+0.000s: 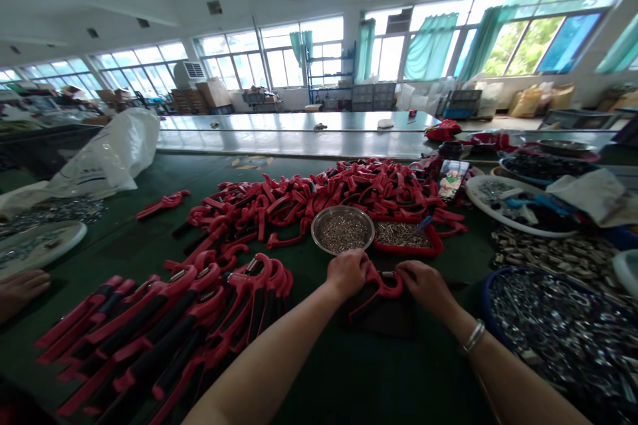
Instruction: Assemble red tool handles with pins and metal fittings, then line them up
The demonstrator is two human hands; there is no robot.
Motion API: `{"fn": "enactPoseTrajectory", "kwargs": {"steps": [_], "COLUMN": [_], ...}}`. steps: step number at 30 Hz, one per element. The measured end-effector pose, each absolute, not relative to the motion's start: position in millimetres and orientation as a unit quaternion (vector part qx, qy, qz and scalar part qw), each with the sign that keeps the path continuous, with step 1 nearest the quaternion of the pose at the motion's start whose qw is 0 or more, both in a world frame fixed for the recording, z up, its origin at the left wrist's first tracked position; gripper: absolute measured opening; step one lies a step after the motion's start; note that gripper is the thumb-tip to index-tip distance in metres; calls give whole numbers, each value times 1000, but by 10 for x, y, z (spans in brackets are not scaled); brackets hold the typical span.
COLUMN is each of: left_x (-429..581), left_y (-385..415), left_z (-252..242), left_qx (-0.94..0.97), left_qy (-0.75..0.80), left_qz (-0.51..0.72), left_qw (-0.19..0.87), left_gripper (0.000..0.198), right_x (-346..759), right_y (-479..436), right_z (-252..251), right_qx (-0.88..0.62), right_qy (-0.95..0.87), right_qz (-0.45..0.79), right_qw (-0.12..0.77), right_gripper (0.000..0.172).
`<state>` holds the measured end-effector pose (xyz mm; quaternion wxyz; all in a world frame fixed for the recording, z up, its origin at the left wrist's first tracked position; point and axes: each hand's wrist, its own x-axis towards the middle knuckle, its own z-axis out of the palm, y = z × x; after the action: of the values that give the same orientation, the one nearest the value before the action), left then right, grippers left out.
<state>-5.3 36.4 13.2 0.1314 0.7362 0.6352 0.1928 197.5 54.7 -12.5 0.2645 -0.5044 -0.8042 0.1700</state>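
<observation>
A red and black hand grip strengthener [386,287] with a metal spring lies on a dark pad [383,325] in front of me. My left hand [347,272] is closed on its upper left end. At its right side my right hand [423,284] has its fingers pinched together, touching or very near the red frame; what they pinch is hidden. Just beyond my hands are a round metal bowl [343,229] of small metal parts and a red tray [432,244] of small pins.
Rows of grip strengtheners [169,319] with springs lie at left, and a heap of red handles [319,196] behind. A phone [452,179] stands beyond the tray. At right sits a blue basin [491,299] of metal parts. Another person's hand [22,292] rests at far left.
</observation>
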Motion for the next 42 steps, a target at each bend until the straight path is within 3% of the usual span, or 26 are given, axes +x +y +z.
{"fn": "enactPoseTrajectory", "kwargs": {"steps": [12,21,23,28,30,32,36,39,42], "left_x": [115,128,131,96,81,91,187,233,204], "left_y": [204,189,188,191,206,239,312,305,265], "left_z": [65,1,7,35,33,23,47,136,228], "left_qx": [721,729,730,723,702,656,469,341,305], "left_qy": [665,656,655,653,653,648,569,500,477], "left_qz": [157,171,167,186,233,304,463,478,455], "left_qw": [110,95,99,128,167,241,491,636,688], "left_gripper": [23,24,25,23,21,19,20,23,26], "right_x": [2084,1922,1941,2060,2066,2009,1740,1560,1492], "right_y": [587,518,594,854,849,754,459,334,318], "right_z": [-284,-114,-107,-63,-15,32,84,80,54], "right_qx": [-480,-412,-408,-439,-464,-492,-486,-496,-494], "right_qy": [-818,-899,-904,-870,-846,-811,-736,-682,-638], "right_qz": [147,-117,-85,179,215,223,267,309,369], "right_qw": [280,95,93,131,149,226,388,439,462], "right_gripper": [23,29,27,18,22,27,39,35,35]}}
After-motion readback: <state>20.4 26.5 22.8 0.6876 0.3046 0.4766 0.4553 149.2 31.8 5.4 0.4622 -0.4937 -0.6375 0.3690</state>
